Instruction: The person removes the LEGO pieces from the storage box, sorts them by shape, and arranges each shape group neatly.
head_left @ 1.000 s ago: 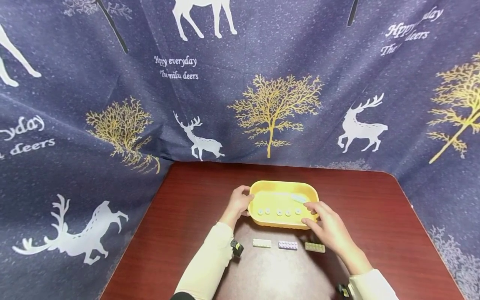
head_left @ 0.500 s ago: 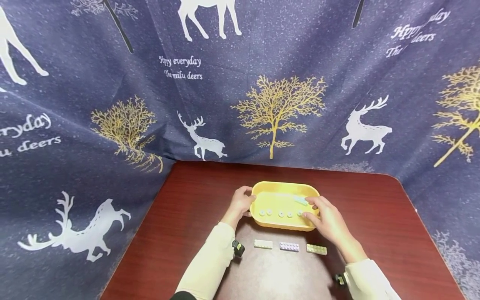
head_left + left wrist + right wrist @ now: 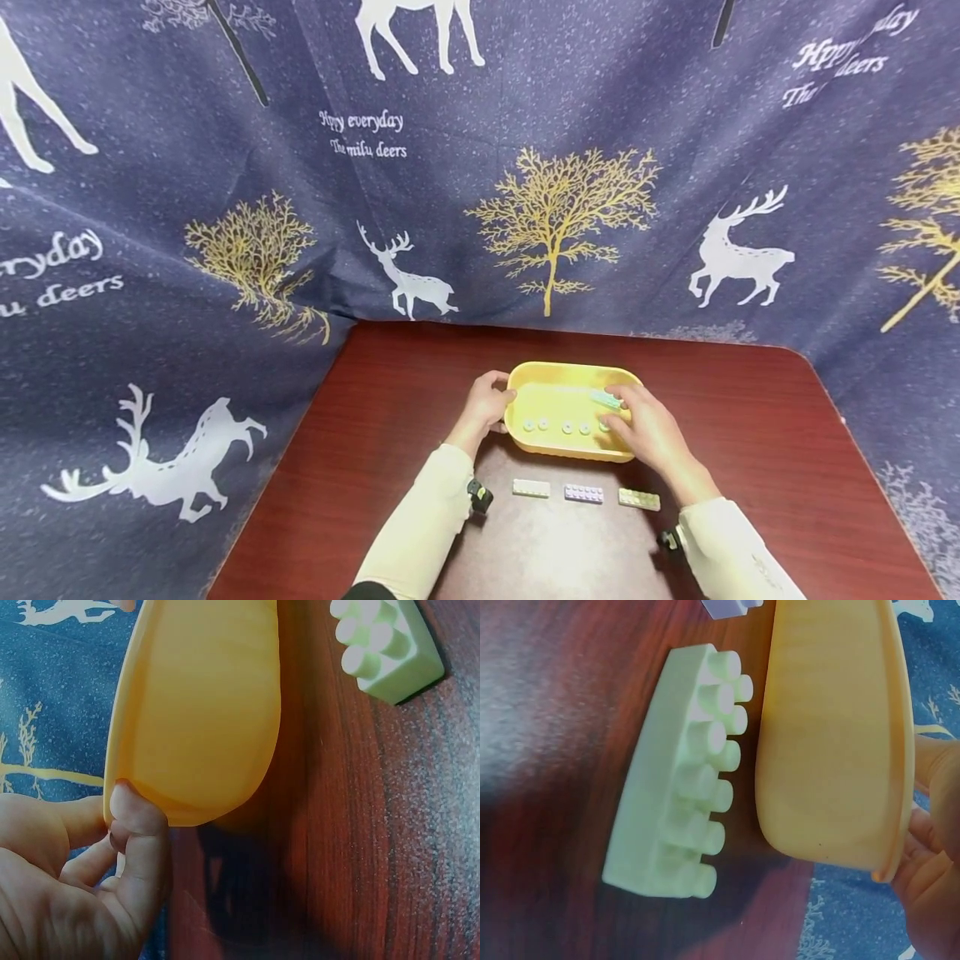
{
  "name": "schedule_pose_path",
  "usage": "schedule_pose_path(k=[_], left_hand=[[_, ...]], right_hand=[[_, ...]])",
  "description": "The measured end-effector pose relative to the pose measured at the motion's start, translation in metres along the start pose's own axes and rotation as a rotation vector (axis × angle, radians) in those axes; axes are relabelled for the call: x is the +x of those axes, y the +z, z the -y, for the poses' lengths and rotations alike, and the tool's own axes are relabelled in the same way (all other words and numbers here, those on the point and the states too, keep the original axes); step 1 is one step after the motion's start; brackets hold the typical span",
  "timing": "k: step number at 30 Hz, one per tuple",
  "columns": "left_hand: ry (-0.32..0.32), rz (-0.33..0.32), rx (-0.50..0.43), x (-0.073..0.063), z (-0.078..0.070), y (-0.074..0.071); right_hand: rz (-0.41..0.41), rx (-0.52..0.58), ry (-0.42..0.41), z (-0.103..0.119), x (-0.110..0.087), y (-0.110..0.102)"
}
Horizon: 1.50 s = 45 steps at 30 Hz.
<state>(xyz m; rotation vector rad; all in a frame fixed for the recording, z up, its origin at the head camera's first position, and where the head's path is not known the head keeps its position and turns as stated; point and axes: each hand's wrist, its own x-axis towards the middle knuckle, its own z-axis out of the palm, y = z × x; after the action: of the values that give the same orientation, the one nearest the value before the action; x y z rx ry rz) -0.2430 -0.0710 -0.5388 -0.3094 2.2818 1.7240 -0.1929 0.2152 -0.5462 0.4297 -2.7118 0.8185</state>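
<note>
My left hand (image 3: 486, 404) grips the left end of a yellow tray (image 3: 573, 452), thumb over the rim and fingers outside, as the left wrist view also shows. Over the tray's right end reaches my right hand (image 3: 656, 429), its thumb and fingers spread apart inside. Its fingertips overlap the right end of a light blue-green long piece (image 3: 604, 398) lying in the tray. Near the tray's front wall sit several small pale round pieces with dark centres (image 3: 567, 427). In the right wrist view the tray wall hides part of this hand.
In front of the tray, three studded toy bricks stand in a row on the dark red table (image 3: 420, 383): a whitish brick (image 3: 531, 487), a purple brick (image 3: 583, 494) and a yellow-green brick (image 3: 639, 499). A dark blue deer-print cloth (image 3: 450, 167) hangs behind.
My right hand has moved farther into the tray, to the blue-green piece and the rightmost round piece. My left hand keeps its grip on the rim. The whole view has shifted slightly.
</note>
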Motion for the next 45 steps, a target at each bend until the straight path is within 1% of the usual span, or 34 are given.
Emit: schedule_pose_path(k=[4, 10, 15, 19, 25, 31, 39, 45], left_hand=[[-0.002, 0.005, 0.004, -0.001, -0.002, 0.000], [0.005, 0.009, -0.001, -0.004, -0.005, -0.001], [0.004, 0.003, 0.004, -0.004, -0.003, -0.001], [0.001, 0.000, 0.004, -0.003, -0.001, -0.001], [0.003, 0.000, 0.001, -0.002, -0.003, 0.000], [-0.003, 0.000, 0.000, 0.000, 0.000, 0.001], [-0.005, -0.003, -0.022, -0.001, -0.001, 0.001], [-0.001, -0.007, -0.016, -0.004, -0.002, 0.001]], right_hand=[[0.016, -0.007, 0.001, 0.000, 0.006, 0.002], [0.080, -0.036, 0.028, 0.000, 0.016, 0.007], [0.113, -0.060, 0.043, 0.002, 0.022, 0.009], [0.121, -0.074, 0.054, 0.002, 0.026, 0.012], [0.121, -0.107, 0.064, 0.001, 0.031, 0.016], [0.140, -0.126, 0.099, 0.001, 0.035, 0.019], [0.158, -0.158, 0.110, 0.002, 0.040, 0.021], [0.160, -0.192, 0.118, 0.001, 0.042, 0.023]])
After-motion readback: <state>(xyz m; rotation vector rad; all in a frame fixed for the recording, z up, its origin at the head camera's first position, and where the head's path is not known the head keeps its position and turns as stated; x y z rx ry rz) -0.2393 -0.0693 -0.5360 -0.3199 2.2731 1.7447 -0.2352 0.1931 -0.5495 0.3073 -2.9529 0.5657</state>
